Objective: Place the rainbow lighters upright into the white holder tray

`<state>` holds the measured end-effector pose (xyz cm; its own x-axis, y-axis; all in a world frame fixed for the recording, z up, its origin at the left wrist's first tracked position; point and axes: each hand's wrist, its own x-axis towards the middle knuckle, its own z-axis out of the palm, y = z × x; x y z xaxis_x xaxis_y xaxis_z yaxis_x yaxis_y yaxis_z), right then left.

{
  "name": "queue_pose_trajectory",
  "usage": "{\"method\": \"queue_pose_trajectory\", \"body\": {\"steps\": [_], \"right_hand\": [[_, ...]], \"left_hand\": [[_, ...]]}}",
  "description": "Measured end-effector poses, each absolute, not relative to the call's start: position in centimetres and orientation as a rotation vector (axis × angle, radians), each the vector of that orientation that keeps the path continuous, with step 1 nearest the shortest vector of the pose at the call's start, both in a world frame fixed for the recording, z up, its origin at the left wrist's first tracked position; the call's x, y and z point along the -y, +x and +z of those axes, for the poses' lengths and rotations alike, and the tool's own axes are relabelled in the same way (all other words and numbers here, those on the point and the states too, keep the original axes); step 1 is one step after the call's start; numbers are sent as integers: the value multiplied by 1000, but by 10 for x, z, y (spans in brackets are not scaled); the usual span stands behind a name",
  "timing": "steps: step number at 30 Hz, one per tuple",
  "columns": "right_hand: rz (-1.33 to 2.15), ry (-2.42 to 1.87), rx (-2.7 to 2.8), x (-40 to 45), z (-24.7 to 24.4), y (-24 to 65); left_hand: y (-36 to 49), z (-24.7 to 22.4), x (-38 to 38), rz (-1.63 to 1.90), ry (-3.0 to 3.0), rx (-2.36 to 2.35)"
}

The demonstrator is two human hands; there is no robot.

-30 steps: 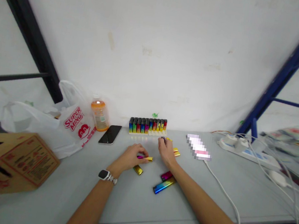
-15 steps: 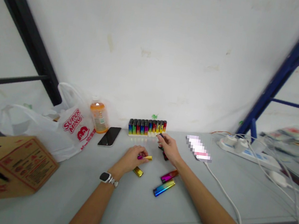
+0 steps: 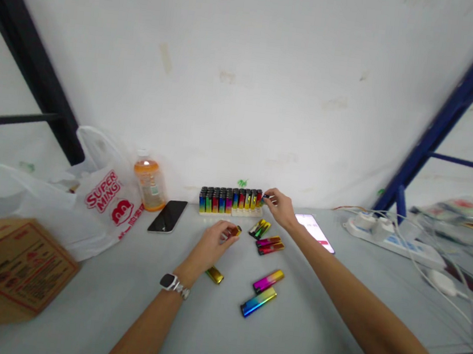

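Observation:
Upright lighters (image 3: 216,198) with metallic rainbow bodies and black tops stand in rows in a white rack (image 3: 213,214) by the wall. At the rack's right end my right hand (image 3: 280,206) pinches a lighter (image 3: 265,197) by its top; its lower part is hard to make out. My left hand (image 3: 211,244), a watch on its wrist, holds a gold-and-reddish lighter (image 3: 236,231) in front of the rack. Loose on the table lie a blue-and-yellow lighter (image 3: 258,302), a magenta-and-yellow lighter (image 3: 268,281), a yellow lighter (image 3: 215,275) partly under my left hand, and several more nearer the rack.
To the left are a black phone (image 3: 168,216), an orange bottle (image 3: 150,182), a white plastic bag (image 3: 95,200) and a cardboard box (image 3: 13,270). On the right lie a lit phone (image 3: 315,231), partly behind my right arm, and a power strip (image 3: 396,245) with white cables.
My right hand has moved up and right to the rack's end, uncovering loose lighters below it. My left hand has risen slightly, its lighter now tilted differently. The view has shifted a little.

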<state>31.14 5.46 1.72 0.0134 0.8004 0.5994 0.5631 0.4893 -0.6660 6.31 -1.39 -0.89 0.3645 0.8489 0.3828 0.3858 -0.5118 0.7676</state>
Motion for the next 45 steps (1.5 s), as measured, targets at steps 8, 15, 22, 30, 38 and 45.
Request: {"method": "queue_pose_trajectory", "body": {"steps": [8,15,22,30,38,45], "right_hand": [[403,-1134,1807,-83,15,320],[112,-1281,1904,-86,9,323],[-6,-1439,1873,-64,5,309],[735,-1058,1761,4,8,247],[1039,-842,1160,12,12,208],[1260,-828,949,31,20,205]], "left_hand": [[65,-2,19,1149,1921,-1046],[66,-9,16,1286,1758,-1063],[65,-11,13,1379,1516,-971],[68,-7,16,1510,1211,-907],[73,-4,27,1397,1503,-980],[61,1,33,1324,1918,-1249]]}}
